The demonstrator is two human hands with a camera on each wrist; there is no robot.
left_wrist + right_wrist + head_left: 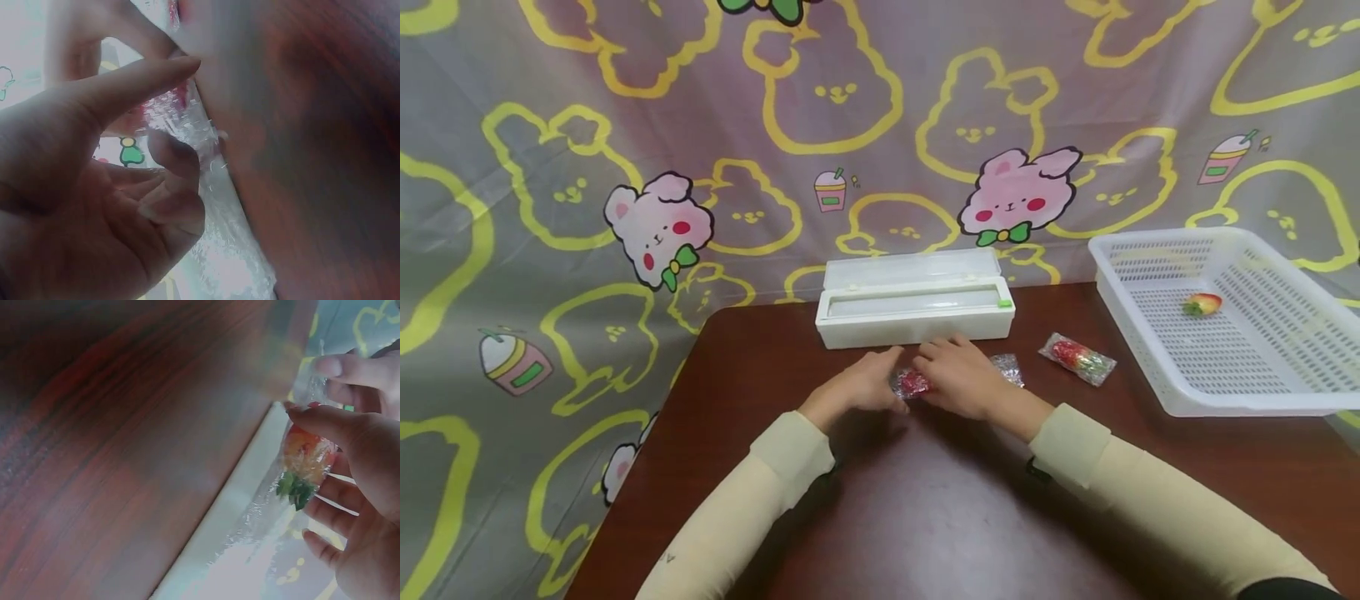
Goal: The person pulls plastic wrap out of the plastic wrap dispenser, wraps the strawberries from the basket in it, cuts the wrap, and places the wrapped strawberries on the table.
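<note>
A red strawberry (914,383) in clear plastic wrap is between my two hands, just above the table. My right hand (962,379) grips it from the right, with the thumb over the wrapped fruit (306,453) in the right wrist view. At the left end, my left hand (867,382) holds the wrap with thumb and curled fingers. Loose plastic wrap (1007,367) sticks out beyond the right hand. Green leaves (295,489) show through the film at the strawberry's stem end. Fingers hide part of the fruit in the head view.
Behind the hands stands a white cling film dispenser (917,325) with its lid (913,268) raised. A wrapped strawberry (1077,358) lies right of the hands on the brown table (880,533). Farther right, a white basket (1157,375) holds one bare strawberry (1202,305). A patterned curtain (910,175) hangs behind.
</note>
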